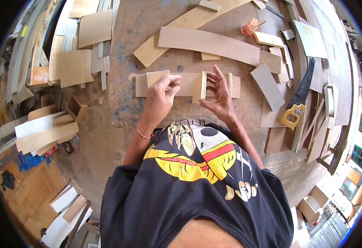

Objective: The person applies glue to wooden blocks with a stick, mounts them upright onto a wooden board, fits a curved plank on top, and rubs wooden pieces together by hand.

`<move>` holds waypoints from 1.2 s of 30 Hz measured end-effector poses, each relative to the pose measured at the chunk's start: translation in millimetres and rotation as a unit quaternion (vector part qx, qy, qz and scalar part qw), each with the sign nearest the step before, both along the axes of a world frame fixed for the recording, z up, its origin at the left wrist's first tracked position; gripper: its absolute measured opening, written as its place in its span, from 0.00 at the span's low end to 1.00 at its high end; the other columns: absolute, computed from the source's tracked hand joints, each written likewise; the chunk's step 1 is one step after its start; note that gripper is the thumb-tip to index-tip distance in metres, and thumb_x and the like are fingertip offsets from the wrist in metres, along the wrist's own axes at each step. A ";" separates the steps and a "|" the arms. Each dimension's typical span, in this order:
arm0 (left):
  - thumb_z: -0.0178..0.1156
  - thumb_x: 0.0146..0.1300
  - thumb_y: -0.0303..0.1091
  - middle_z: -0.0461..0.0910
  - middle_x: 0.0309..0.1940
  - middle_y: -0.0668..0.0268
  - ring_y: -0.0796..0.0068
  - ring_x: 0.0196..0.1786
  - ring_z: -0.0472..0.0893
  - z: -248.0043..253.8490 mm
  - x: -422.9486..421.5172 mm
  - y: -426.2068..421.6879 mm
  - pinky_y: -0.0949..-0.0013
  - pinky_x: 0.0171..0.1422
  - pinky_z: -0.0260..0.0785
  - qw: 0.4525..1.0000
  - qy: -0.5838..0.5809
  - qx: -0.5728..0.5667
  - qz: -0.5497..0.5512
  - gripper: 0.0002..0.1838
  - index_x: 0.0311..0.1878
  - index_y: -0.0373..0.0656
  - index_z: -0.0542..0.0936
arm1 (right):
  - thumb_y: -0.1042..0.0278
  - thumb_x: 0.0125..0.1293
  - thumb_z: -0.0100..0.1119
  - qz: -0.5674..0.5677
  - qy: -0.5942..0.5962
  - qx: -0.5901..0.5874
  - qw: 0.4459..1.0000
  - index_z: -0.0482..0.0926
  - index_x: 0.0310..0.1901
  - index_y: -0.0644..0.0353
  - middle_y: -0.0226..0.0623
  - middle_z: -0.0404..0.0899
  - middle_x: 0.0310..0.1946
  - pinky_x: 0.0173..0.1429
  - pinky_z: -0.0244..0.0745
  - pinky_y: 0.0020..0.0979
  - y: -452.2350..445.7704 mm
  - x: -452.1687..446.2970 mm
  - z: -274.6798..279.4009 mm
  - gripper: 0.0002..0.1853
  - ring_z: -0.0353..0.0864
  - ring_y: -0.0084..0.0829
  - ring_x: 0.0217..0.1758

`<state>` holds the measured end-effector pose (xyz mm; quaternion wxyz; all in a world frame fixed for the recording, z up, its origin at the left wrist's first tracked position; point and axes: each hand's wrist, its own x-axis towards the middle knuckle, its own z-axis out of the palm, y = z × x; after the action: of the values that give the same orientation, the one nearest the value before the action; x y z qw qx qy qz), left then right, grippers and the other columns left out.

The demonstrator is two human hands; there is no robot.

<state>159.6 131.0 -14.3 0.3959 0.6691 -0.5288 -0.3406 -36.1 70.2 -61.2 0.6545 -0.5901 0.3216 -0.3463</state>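
Observation:
A long narrow wooden board (189, 86) lies across the workbench in front of me. Over its left part is a small light wood piece (157, 76) with a pale top edge. My left hand (161, 96) is closed beside this piece, fingers curled and thumb near the fingertips; whatever it pinches is too small or hidden to make out. Two thin wood pieces, a left upright (200, 87) and a right upright (230, 85), stand on the board's right part. My right hand (220, 99) is between them with fingers spread, its thumb close to the left upright's lower edge.
Behind the board lie a long curved plywood strip (210, 43) and a red container (249, 27) with a stick in it. At right are a loose wood block (268, 87) and a handsaw (298, 97) with a yellow handle. Stacked wood offcuts (71, 66) fill the left side.

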 end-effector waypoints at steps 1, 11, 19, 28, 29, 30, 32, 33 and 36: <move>0.60 0.56 0.19 0.81 0.38 0.57 0.65 0.41 0.82 -7.4 -1.9 4.5 0.67 0.47 0.73 1.000 0.002 0.002 0.001 0.13 0.46 0.35 0.78 | 0.70 0.41 0.79 -0.014 0.075 -0.058 0.995 0.44 0.73 0.58 0.46 0.65 0.63 0.62 0.71 0.36 5.5 -2.2 1.1 0.61 0.69 0.38 0.63; 0.72 0.47 0.30 0.73 0.58 0.56 0.64 0.50 0.78 -57.7 -22.7 20.5 0.66 0.54 0.72 0.994 -0.071 0.027 -0.083 0.50 0.70 0.38 0.51 | 0.76 0.42 0.75 -0.003 0.169 -0.148 0.974 0.41 0.73 0.56 0.46 0.64 0.64 0.62 0.73 0.38 9.6 -3.6 -14.4 0.61 0.67 0.41 0.66; 0.73 0.44 0.27 0.63 0.66 0.58 0.60 0.54 0.74 -72.0 -27.4 -3.1 0.67 0.57 0.70 0.981 -0.135 -0.045 -0.130 0.59 0.73 0.36 0.40 | 0.81 0.43 0.70 0.034 0.151 -0.156 0.976 0.37 0.73 0.57 0.49 0.61 0.66 0.66 0.71 0.40 -3.7 4.3 -13.0 0.60 0.65 0.45 0.67; 0.75 0.39 0.25 0.61 0.67 0.56 0.57 0.64 0.69 -77.4 -26.5 -9.6 0.64 0.65 0.66 0.979 -0.153 -0.032 -0.132 0.65 0.73 0.37 0.35 | 0.80 0.43 0.72 0.035 0.141 -0.157 0.977 0.36 0.73 0.57 0.45 0.64 0.65 0.65 0.72 0.40 -2.9 7.8 -21.2 0.61 0.67 0.44 0.66; 0.75 0.39 0.24 0.61 0.67 0.55 0.56 0.66 0.67 -77.5 -26.4 -10.2 0.63 0.67 0.65 0.980 -0.142 -0.022 -0.135 0.65 0.73 0.37 0.35 | 0.80 0.43 0.72 0.034 0.141 -0.157 0.977 0.36 0.73 0.57 0.45 0.64 0.65 0.65 0.72 0.40 -2.9 7.8 -20.7 0.61 0.67 0.44 0.66; 0.75 0.39 0.24 0.61 0.67 0.55 0.55 0.67 0.66 -77.6 -26.4 -10.7 0.62 0.69 0.63 0.982 -0.132 -0.012 -0.138 0.66 0.73 0.37 0.34 | 0.80 0.42 0.73 0.034 0.142 -0.163 0.976 0.36 0.73 0.56 0.45 0.64 0.65 0.65 0.72 0.40 -3.1 7.8 -20.1 0.62 0.67 0.44 0.66; 0.75 0.39 0.24 0.61 0.67 0.55 0.55 0.67 0.66 -77.1 -27.0 -11.8 0.62 0.69 0.63 0.981 -0.135 -0.016 -0.139 0.66 0.72 0.36 0.34 | 0.80 0.42 0.73 0.033 0.143 -0.168 0.975 0.36 0.73 0.56 0.45 0.64 0.65 0.65 0.72 0.40 -3.8 7.3 -20.0 0.62 0.67 0.44 0.66; 0.75 0.39 0.24 0.62 0.67 0.55 0.56 0.67 0.66 -76.4 -27.3 -12.1 0.62 0.68 0.63 0.980 -0.138 -0.019 -0.140 0.65 0.72 0.36 0.34 | 0.79 0.42 0.73 0.033 0.145 -0.164 0.975 0.36 0.73 0.56 0.45 0.64 0.65 0.65 0.72 0.40 -3.9 7.0 -20.4 0.62 0.67 0.44 0.66; 0.75 0.39 0.25 0.62 0.67 0.55 0.55 0.66 0.67 -72.8 -27.6 -14.4 0.62 0.68 0.64 0.980 -0.135 -0.024 -0.142 0.66 0.72 0.36 0.34 | 0.79 0.42 0.73 0.032 0.147 -0.160 0.976 0.36 0.73 0.55 0.46 0.64 0.65 0.65 0.71 0.40 -3.7 6.9 -20.3 0.62 0.67 0.45 0.66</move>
<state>131.9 116.6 -87.1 0.2842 0.6171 -0.6750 -0.2876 -29.2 66.5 -81.5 0.5084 -0.7414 0.3356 -0.2816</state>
